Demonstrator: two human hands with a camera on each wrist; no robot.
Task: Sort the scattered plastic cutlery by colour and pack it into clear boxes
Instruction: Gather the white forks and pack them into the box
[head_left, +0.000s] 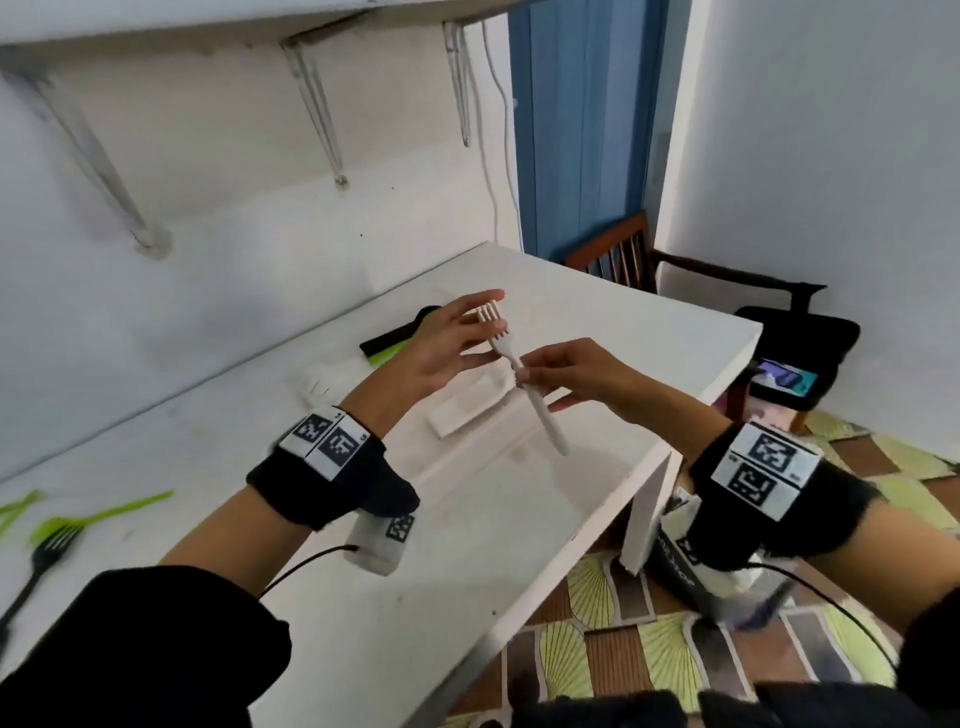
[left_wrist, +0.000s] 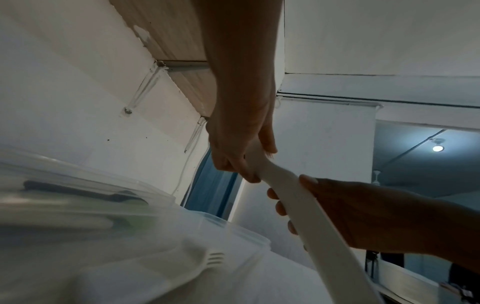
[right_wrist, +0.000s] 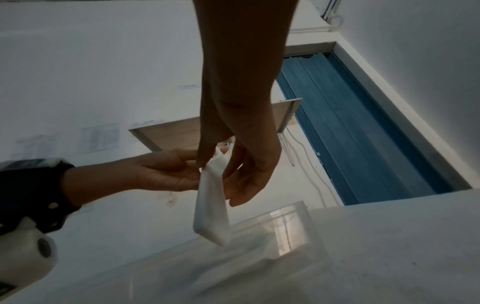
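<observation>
Green cutlery (head_left: 98, 512) and a black fork (head_left: 39, 566) lie at the table's (head_left: 467, 545) left. Mid-air, the left hand (head_left: 441, 348) cradles a white fork's (head_left: 519, 371) tines, fingers relaxed — the right hand (head_left: 576, 374) pinches its handle. Likely next: lower it into the clear box (head_left: 467, 410) below.

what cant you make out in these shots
- Clear boxes: blurred in both wrist views; the count of pieces inside is unreadable.
- Green cutlery: cut by the head view's left edge and blurred.
- White fork: left hand hides its tines in the left wrist view.
- Left hand's hold on the fork: unclear.
</observation>
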